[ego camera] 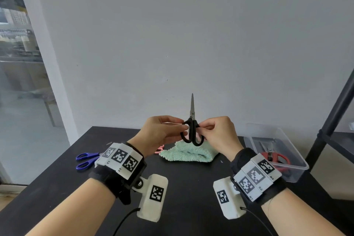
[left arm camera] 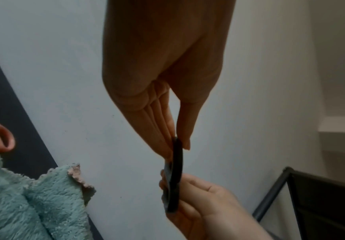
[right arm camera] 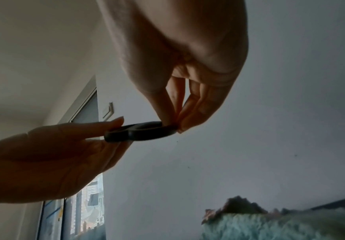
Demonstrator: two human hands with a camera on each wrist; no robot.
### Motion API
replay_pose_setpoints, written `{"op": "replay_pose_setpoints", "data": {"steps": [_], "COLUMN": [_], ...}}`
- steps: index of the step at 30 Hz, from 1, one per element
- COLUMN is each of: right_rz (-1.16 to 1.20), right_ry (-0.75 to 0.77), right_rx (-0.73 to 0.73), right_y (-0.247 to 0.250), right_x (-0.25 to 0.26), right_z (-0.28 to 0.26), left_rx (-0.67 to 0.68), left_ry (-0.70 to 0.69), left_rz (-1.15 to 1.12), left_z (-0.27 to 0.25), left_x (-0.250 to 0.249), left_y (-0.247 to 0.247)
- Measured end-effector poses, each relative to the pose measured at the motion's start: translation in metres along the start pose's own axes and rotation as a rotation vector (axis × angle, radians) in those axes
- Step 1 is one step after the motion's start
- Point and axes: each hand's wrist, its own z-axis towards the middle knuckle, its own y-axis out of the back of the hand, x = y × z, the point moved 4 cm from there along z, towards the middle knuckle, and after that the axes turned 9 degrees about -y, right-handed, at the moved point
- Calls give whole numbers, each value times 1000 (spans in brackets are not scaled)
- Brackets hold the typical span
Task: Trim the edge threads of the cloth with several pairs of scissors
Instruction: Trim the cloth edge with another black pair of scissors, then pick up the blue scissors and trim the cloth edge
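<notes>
Soft daylight from the window [ego camera: 17,48] at left; dim, backlit, edge-warped wrist views.

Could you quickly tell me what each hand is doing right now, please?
Left hand: pinching the left handle loop of the black scissors.
Right hand: pinching the right handle loop of the same scissors, blades closed and pointing up.

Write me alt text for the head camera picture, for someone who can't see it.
Two hands, left and right, hold black scissors upright by the handles above a green cloth on a black table. Blue scissors lie left; red scissors sit in a clear box right.
</notes>
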Motion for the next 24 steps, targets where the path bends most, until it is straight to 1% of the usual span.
{"op": "replay_pose_setpoints", "data": {"steps": [6,10,15,19,24], "right_rz": [-167,-244,-351,-438,-491], "right_ry": [-3,-94,-225,-320,-415], "right_rx": [-96,-170,-205,-194,-158], "right_y": [55,103,155,177,179], "right_x": [-16,-43,-83,-115,-140], "right_z": [0,1,2,4,11], "left_rx": [131,194,276,350,398], "left_ry": [18,51,110,137,108], "left_rz": [151,266,413,523,644], "left_z": [13,29,45,47,53], "left_x": [2,17,46,67,87], "left_y": [-49,-79,-120,-153,-178]}}
